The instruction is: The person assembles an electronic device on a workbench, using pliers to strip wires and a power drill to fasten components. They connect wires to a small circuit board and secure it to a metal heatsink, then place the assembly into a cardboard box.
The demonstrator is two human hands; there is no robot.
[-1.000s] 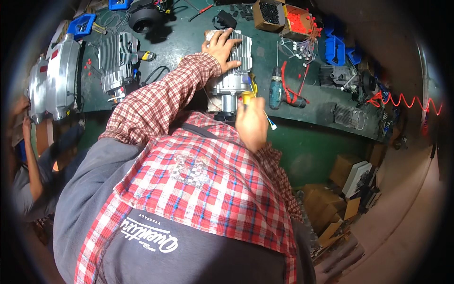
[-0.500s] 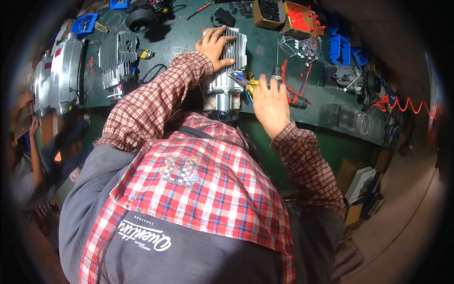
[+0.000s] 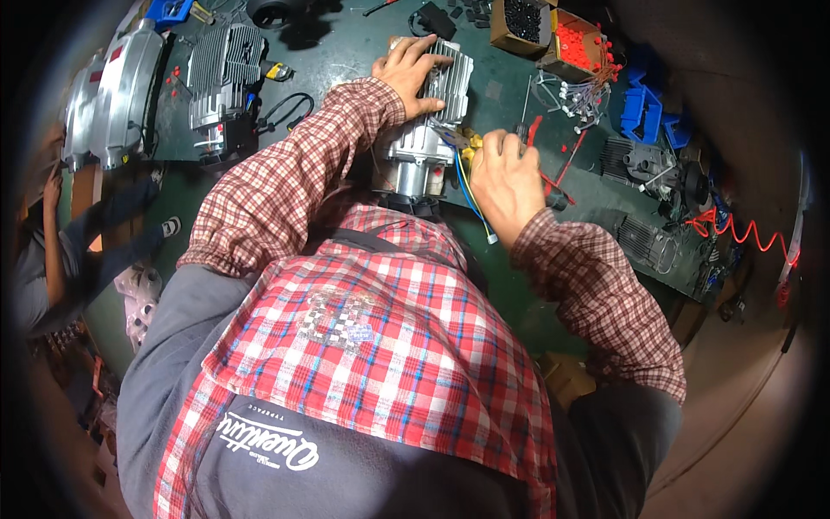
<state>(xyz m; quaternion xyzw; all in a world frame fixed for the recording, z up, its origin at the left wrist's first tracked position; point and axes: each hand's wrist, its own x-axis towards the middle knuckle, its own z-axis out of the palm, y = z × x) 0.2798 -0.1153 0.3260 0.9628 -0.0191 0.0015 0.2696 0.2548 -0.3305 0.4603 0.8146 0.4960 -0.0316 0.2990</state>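
A grey finned motor unit [image 3: 421,156] lies on the green bench [image 3: 346,52] right in front of me. My left hand [image 3: 411,73] lies over its finned top, fingers spread and gripping it. Blue and yellow wires [image 3: 467,186] come out of the unit's right side by a yellow connector [image 3: 468,138]. My right hand [image 3: 506,177] is curled just right of that connector around the dark handle of a screwdriver [image 3: 525,112], whose thin shaft points away from me. My checked sleeves and chest hide the near end of the unit.
A second finned unit [image 3: 220,78] and a silver cover [image 3: 112,95] lie at the left. Boxes of black parts [image 3: 523,22] and red parts [image 3: 575,43], blue bins [image 3: 644,112] and a red coiled hose [image 3: 743,233] are at the right. Another person [image 3: 43,259] sits at far left.
My right hand rose from near my chest to the bench and settled beside the yellow connector. My left hand stayed on the finned top.
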